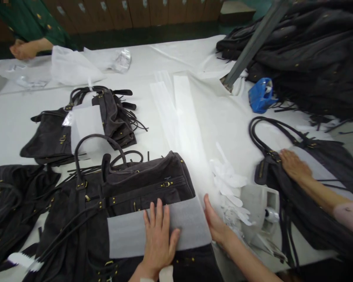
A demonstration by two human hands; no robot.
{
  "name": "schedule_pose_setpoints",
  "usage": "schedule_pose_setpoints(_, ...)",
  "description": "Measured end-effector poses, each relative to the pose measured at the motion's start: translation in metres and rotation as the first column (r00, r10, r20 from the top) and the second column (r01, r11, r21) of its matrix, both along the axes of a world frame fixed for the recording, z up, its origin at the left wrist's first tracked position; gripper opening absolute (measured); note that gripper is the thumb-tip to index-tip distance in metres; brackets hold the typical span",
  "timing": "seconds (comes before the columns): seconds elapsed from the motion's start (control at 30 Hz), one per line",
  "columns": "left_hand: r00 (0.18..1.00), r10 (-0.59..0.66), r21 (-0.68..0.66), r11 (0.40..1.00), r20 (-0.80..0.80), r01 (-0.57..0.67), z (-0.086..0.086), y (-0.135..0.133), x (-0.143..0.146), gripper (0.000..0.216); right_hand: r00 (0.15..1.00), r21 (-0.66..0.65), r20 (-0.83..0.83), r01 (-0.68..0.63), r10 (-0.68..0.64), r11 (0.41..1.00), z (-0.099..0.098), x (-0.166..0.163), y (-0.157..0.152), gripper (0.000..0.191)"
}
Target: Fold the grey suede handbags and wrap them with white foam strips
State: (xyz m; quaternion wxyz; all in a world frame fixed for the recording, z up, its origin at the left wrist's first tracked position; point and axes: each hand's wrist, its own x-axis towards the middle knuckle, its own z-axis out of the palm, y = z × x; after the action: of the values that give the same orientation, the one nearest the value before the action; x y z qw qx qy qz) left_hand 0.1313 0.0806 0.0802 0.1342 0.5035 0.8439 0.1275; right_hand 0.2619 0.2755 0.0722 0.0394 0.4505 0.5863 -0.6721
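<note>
A dark grey handbag [153, 176] with brass fittings lies in front of me, one handle arching up at its far side. Across its near part is a pale grey rectangular sheet [126, 235]. My left hand [159, 239] lies flat on this sheet, fingers spread. At the sheet's right end my right hand [217, 223] is turned on its side against the edge, its visible fingers stretched out; some fingers are partly hidden. Long dark straps [67, 231] trail over the bag's left side.
More dark bags [55, 137] lie at left, with a large pile [312, 58] at back right. A co-worker's hand [295, 164] rests on another bag. Nearby are white strips [191, 113], a tape dispenser [257, 203], a blue dispenser [260, 96] and a metal post [253, 43].
</note>
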Motion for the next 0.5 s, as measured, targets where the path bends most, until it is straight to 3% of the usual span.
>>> schedule_pose_setpoints(0.1, 0.984, -0.180, -0.017, 0.984, -0.006, 0.179, -0.005, 0.008, 0.017, 0.070, 0.994, -0.270, -0.096, 0.027, -0.054, 0.963, 0.001, 0.016, -0.031, 0.068)
schedule_pose_setpoints(0.17, 0.981, -0.193, -0.049, 0.980, -0.014, 0.192, -0.017, 0.013, 0.025, 0.066, 0.980, -0.376, -0.135, 0.084, -0.144, 0.923, 0.000, 0.016, -0.043, 0.070)
schedule_pose_setpoints(0.27, 0.985, -0.173, -0.076, 0.982, -0.011, 0.171, -0.032, 0.017, 0.029, 0.061, 0.957, -0.328, -0.149, 0.190, -0.249, 0.926, -0.002, 0.006, -0.047, 0.066)
schedule_pose_setpoints(0.33, 0.986, -0.166, -0.074, 0.983, 0.009, 0.166, -0.035, 0.020, 0.029, 0.059, 0.953, -0.299, -0.180, 0.183, -0.244, 0.937, 0.002, 0.001, -0.044, 0.062)
schedule_pose_setpoints(0.5, 0.979, -0.132, -0.003, 0.991, 0.155, 0.134, -0.017, 0.021, 0.025, 0.056, 0.956, -0.354, -0.228, 0.093, -0.182, 0.931, 0.014, 0.015, -0.041, 0.058)
